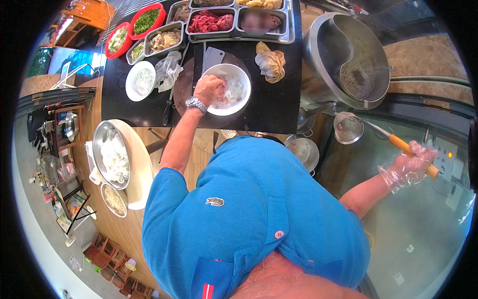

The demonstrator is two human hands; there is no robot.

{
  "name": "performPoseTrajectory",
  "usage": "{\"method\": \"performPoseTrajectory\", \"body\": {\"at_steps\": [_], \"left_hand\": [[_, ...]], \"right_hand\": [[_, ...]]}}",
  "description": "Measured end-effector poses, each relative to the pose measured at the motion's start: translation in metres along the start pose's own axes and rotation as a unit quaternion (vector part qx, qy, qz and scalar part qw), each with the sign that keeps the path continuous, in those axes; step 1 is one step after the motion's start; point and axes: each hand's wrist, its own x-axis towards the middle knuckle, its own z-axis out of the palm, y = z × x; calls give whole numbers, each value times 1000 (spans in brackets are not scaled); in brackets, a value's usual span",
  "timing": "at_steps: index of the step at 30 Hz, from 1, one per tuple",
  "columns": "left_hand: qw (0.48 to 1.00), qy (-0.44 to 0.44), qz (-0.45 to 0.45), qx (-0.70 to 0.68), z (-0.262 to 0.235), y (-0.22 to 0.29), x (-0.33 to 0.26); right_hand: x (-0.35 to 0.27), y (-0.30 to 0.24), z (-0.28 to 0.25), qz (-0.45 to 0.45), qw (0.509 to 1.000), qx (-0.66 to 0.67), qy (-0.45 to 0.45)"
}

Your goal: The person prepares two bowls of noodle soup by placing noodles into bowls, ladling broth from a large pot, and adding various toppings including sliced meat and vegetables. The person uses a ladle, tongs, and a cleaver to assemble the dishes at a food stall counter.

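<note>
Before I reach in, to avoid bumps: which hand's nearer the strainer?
Right hand, gripping the strainer by its handle; the left hand is farther left, in a white bowl.

single head-worn fisheye view, facing steeply down, close over blue shirt (pixel 239 174) at lower centre, bench (pixel 279 107) at top centre, wide enough for left hand (pixel 209 90) upper centre and right hand (pixel 415 162) far right

Brown wooden chairs (pixel 103 253) stand at lower left, orange wooden furniture (pixel 88 16) at upper left.
</note>
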Motion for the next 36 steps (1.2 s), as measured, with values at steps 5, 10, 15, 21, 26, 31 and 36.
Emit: {"method": "performPoseTrajectory", "body": {"at_steps": [5, 10, 15, 21, 26, 31, 36], "left_hand": [[993, 20, -65, 98, -6, -1, -15], [978, -43, -88, 182, -12, -2, -18], [974, -58, -63, 209, -9, -4, -19], [980, 4, -65, 187, -6, -2, -17], [977, -49, -73, 195, -7, 0, -13], [980, -4, -74, 182, -12, -8, -13], [985, 7, -51, 166, -4, -5, -10]], "right_hand": [[3, 6, -1, -3, 1000, -2, -16], [2, 6, -2, -4, 1000, -8, -19], [-2, 3, -1, 6, 1000, 2, -26], [1, 4, 0, 7, 1000, 22, -15], [6, 8, -3, 11, 1000, 17, -12], [9, 13, -6, 16, 999, 30, -10], [12, 15, -6, 8, 1000, -13, 9]]}}
